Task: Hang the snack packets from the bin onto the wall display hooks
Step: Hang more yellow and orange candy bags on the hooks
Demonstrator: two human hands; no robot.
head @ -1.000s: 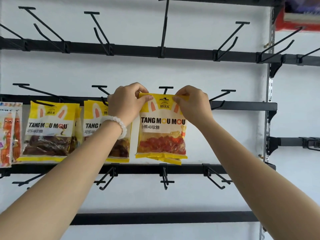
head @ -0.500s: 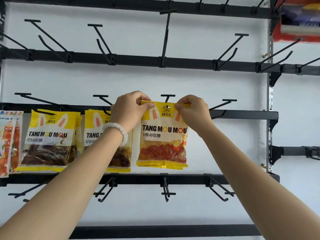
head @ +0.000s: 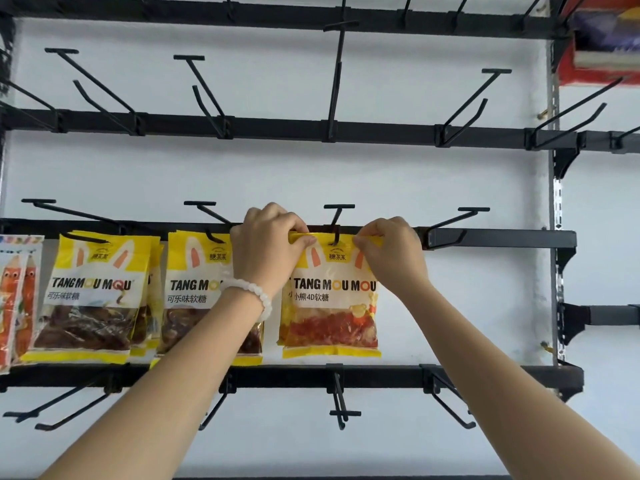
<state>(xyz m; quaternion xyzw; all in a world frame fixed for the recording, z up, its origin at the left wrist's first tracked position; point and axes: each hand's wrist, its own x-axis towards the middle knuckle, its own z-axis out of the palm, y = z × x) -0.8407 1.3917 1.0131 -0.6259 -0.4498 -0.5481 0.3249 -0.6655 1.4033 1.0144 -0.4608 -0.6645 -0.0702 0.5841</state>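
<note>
A yellow snack packet (head: 332, 299) with red gummies hangs flat against the wall at the middle rail. My left hand (head: 268, 244) pinches its top left corner. My right hand (head: 391, 252) pinches its top right corner. The black display hook (head: 336, 225) passes through the hole in the packet's top edge, between my two hands. More yellow edges show behind the front packet, so a small stack is held. The bin is out of view.
Two bunches of yellow packets with dark sweets (head: 93, 292) (head: 194, 289) hang on hooks to the left, with orange-printed packets (head: 15, 299) at the far left. A bare hook (head: 460, 220) juts out to the right. Bare hooks line the upper rail (head: 381, 133) and lower rail (head: 381, 374).
The packet has moved up and back onto the hook, whose wire now passes through the top hole. Both hands keep their pinch on the top corners. The view has tilted upward.
</note>
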